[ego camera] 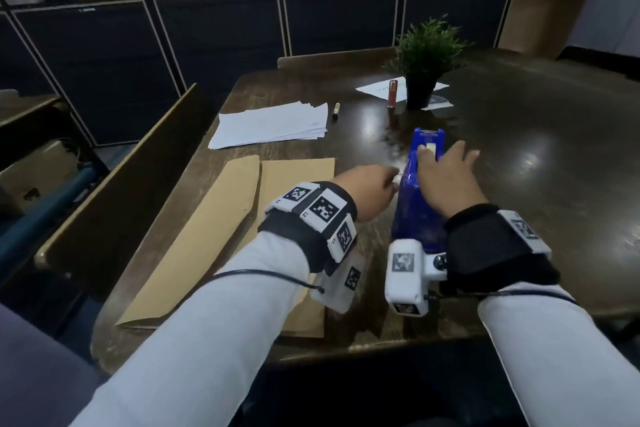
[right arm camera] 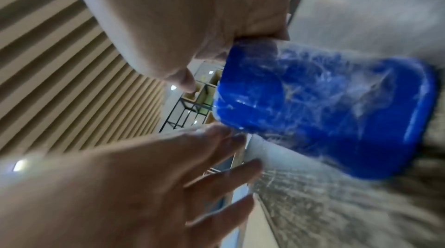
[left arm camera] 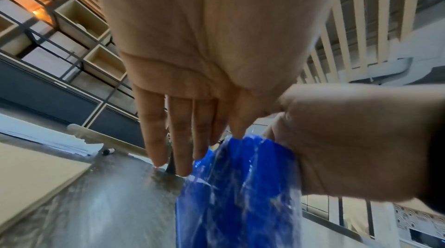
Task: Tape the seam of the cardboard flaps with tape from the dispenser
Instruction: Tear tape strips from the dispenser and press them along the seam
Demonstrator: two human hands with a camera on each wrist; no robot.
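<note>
A blue tape dispenser (ego camera: pixel 415 215) (left arm camera: pixel 240 185) (right arm camera: pixel 325 109) stands on the dark table (ego camera: pixel 519 166). My right hand (ego camera: pixel 446 172) (left arm camera: pixel 349 138) (right arm camera: pixel 192 23) grips its top from above, fingers curled over it. My left hand (ego camera: pixel 372 189) (left arm camera: pixel 187 134) (right arm camera: pixel 144 176) is at the dispenser's left side; thumb and index finger appear to pinch the clear tape end there, and the other fingers are straight. Two flat brown cardboard flaps (ego camera: pixel 201 246) (left arm camera: pixel 29 172) lie side by side to the left, with a narrow seam (ego camera: pixel 259 191) between them. The wrist views are blurred.
A stack of white paper (ego camera: pixel 273 125) and a marker (ego camera: pixel 336 110) lie beyond the cardboard. A red tube (ego camera: pixel 392 94) and a potted plant (ego camera: pixel 426 55) stand on sheets at the back. A wooden board (ego camera: pixel 121 184) runs along the table's left edge.
</note>
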